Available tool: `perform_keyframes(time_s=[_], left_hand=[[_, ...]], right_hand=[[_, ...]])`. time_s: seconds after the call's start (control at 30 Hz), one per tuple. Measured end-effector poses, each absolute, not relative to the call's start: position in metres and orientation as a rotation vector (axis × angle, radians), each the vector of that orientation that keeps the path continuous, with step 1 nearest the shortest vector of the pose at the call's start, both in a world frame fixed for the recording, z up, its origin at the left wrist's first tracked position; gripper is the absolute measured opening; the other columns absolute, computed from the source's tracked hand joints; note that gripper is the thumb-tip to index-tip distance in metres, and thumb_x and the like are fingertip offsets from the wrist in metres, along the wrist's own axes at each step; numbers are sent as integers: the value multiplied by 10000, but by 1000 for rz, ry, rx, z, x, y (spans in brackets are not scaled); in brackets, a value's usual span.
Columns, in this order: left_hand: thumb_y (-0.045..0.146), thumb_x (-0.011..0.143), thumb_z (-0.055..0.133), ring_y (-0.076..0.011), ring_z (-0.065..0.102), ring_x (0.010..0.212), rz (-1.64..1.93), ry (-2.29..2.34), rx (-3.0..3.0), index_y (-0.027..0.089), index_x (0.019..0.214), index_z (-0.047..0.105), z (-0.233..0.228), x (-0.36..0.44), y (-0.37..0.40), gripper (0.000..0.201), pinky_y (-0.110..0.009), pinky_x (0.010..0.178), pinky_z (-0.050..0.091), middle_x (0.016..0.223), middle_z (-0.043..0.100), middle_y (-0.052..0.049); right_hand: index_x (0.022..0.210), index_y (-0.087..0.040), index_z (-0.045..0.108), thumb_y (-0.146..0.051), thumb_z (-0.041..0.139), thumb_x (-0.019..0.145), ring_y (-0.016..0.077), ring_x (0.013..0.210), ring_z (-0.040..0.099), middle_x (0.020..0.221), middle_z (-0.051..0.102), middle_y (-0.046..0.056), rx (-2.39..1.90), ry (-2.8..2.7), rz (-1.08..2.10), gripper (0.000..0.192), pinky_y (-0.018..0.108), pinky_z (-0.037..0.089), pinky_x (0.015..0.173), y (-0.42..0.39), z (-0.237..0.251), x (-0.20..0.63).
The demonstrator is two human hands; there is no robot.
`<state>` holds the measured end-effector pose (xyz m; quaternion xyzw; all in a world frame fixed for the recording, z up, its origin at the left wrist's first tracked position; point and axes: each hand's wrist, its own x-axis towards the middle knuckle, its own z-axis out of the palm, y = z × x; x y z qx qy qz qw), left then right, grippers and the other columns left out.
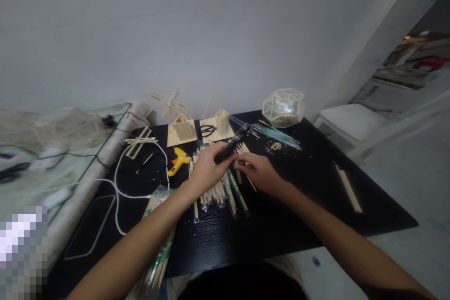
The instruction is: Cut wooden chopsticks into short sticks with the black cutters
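Note:
My left hand (210, 165) is closed around a black-handled tool (228, 149) that points up and to the right, its dark head at the far end. The exact kind of tool does not show clearly. Just to the right, my right hand (256, 168) has its fingers pinched together, seemingly on a thin wooden stick (239, 176). Under and between both hands lie several wrapped chopsticks (214, 192) in clear sleeves with green print. More loose sticks (242, 149) lie behind my right hand. A yellow glue gun (178, 161) rests left of my left hand.
Two wooden stick models, a windmill (181, 129) and a round cup (222, 123), stand at the back by black scissors (206, 131). A lattice ball (284, 107) sits back right. A white cable (119, 192) loops at left beside a chopstick pack (160, 201). Flat sticks (348, 190) lie right.

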<state>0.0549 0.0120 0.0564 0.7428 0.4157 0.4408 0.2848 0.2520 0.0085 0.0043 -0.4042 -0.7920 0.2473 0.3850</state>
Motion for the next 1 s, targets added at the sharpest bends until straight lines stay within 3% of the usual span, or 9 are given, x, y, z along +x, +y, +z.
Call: perform_keyframes(time_s=[0.23, 0.47, 1.0], left_hand=[[310, 820, 758, -180, 636, 724, 1231, 1109, 1951, 209, 811, 742, 37, 67, 18, 103, -273, 698, 470, 772, 711, -18], [325, 843, 731, -165, 654, 703, 1240, 1102, 1860, 200, 827, 723, 29, 71, 16, 126, -264, 686, 505, 745, 713, -1], [330, 787, 772, -138, 619, 634, 1177, 1063, 1585, 176, 829, 708, 33, 74, 13, 172, -258, 643, 512, 697, 667, 1]], right_hand=[[1111, -224, 690, -314, 557, 990, 201, 866, 718, 968, 775, 52, -1100, -1942, 779, 201, 280, 516, 811, 3, -5, 256], [856, -199, 691, -347, 607, 973, 150, 699, 637, 789, 736, 12, -1121, -1991, 771, 206, 225, 463, 707, 4, -15, 258], [771, -192, 612, -333, 585, 977, 132, 649, 547, 725, 648, -8, -1125, -1976, 778, 251, 218, 414, 670, 3, -26, 256]])
